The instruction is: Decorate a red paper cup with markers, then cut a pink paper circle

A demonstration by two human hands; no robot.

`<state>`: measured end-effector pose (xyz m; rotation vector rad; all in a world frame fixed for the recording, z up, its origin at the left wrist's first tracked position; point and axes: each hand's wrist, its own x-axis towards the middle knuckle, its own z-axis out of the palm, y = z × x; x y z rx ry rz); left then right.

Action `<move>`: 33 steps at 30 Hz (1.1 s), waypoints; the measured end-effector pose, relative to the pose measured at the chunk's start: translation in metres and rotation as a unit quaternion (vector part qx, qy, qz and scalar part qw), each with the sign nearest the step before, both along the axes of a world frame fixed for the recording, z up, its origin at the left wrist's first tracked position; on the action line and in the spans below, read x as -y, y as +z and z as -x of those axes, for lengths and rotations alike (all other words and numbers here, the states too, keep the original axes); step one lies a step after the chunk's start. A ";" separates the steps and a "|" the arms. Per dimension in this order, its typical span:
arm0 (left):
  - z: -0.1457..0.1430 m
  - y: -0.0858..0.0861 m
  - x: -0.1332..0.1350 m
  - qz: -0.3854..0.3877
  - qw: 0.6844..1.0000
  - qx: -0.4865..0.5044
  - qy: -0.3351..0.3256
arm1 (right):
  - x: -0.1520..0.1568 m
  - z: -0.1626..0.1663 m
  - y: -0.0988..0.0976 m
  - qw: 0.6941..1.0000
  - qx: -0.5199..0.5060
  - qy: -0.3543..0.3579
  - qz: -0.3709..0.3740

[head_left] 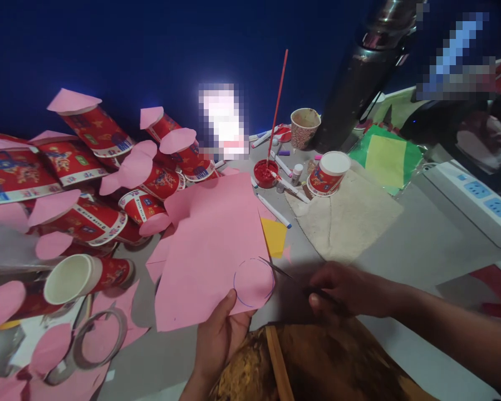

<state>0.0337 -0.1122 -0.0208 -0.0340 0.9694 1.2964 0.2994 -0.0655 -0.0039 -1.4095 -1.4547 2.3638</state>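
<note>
My left hand (pixel 223 328) pinches the lower edge of a large pink paper sheet (pixel 209 239), thumb on top and fingers beneath. A circle in blue pen (pixel 254 283) is drawn near the sheet's lower right corner, beside my thumb. From the right, my right hand (pixel 334 289) grips a pair of scissors (pixel 281 270), handles inside the fingers. The blades lie at the right edge of the sheet, by the upper right of the drawn circle. Part of the circle's right side follows the cut paper edge. The handles are mostly hidden in shadow.
Red paper cups (pixel 96 131) with pink paper pieces crowd the left side. A tape roll (pixel 100 338) lies lower left. Beyond the sheet are a red paint pot (pixel 266 174) with a brush, markers (pixel 274 211) and a lidded cup (pixel 329 174). A power strip (pixel 476 200) sits right.
</note>
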 end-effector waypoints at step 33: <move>0.014 -0.003 0.007 0.007 0.997 -0.010 -0.071 | -0.018 -0.001 0.007 0.997 0.003 0.038 0.070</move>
